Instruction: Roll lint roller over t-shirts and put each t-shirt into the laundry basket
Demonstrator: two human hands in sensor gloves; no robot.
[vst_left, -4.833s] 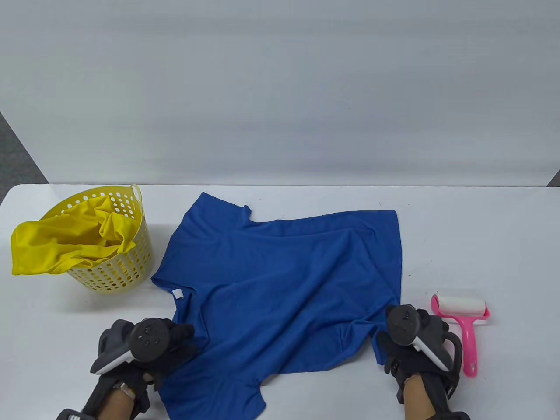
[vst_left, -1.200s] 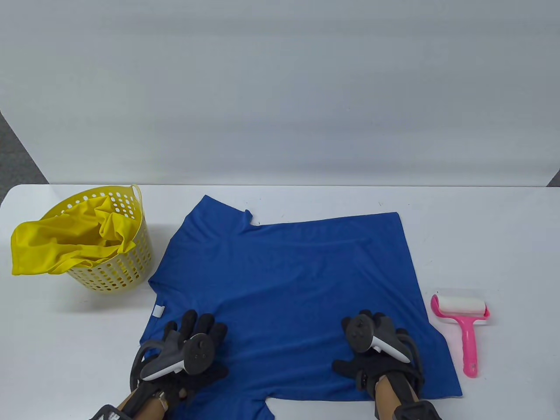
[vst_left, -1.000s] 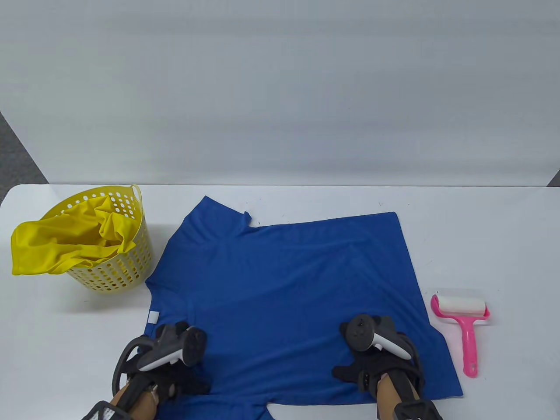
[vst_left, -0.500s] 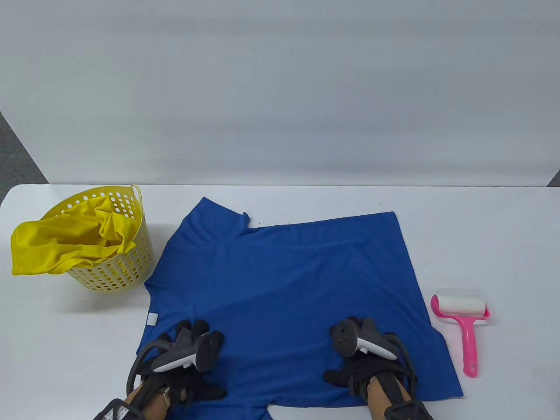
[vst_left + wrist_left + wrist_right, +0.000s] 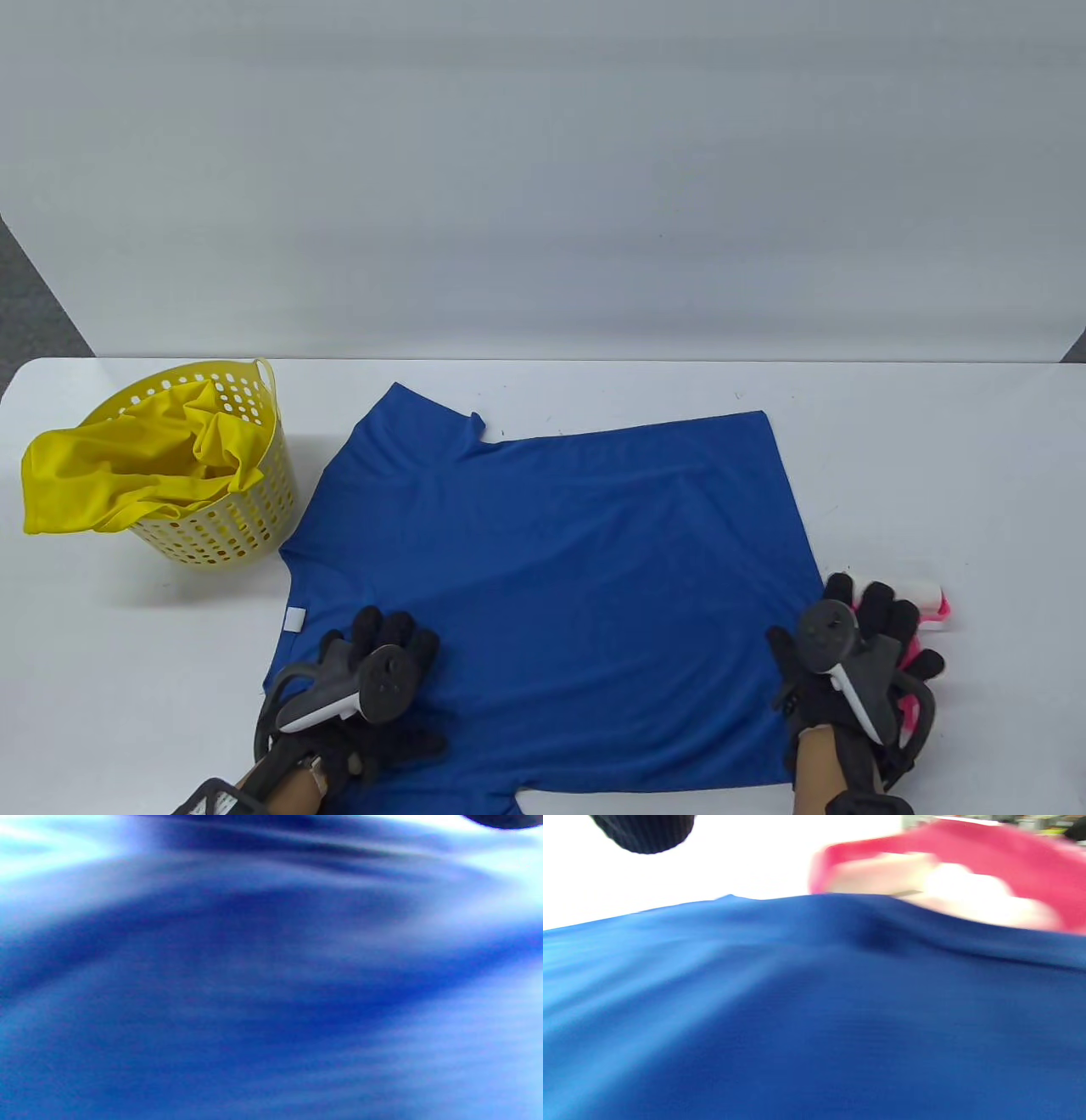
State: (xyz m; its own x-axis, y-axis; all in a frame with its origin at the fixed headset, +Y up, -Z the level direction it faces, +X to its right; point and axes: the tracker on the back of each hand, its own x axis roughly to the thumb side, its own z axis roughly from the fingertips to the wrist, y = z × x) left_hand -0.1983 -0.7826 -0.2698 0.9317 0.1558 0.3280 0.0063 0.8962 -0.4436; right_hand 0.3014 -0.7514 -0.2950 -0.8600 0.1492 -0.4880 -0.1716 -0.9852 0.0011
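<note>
Step in hand: we reach for pink plastic lint roller [image 5: 926, 599] beside flat blue cotton t-shirt [image 5: 551, 577]; right hand [image 5: 857, 658] fingers spread over it, no grip yet; left hand [image 5: 373, 671] flat, pressing shirt; next: close round handle

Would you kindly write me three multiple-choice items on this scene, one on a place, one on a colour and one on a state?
1. Where does the laundry basket stand?
A. at the table's left side
B. at the table's right side
C. on the blue t-shirt

2. What colour is the garment hanging over the basket's rim?
A. pink
B. yellow
C. white

3. How does the blue t-shirt lie?
A. balled up
B. inside the basket
C. spread flat on the table

Answers:
1 A: the basket stands left of the blue t-shirt.
2 B: the yellow t-shirt drapes out of it.
3 C: it lies spread out, the left hand resting on it, the right hand over the lint roller.
</note>
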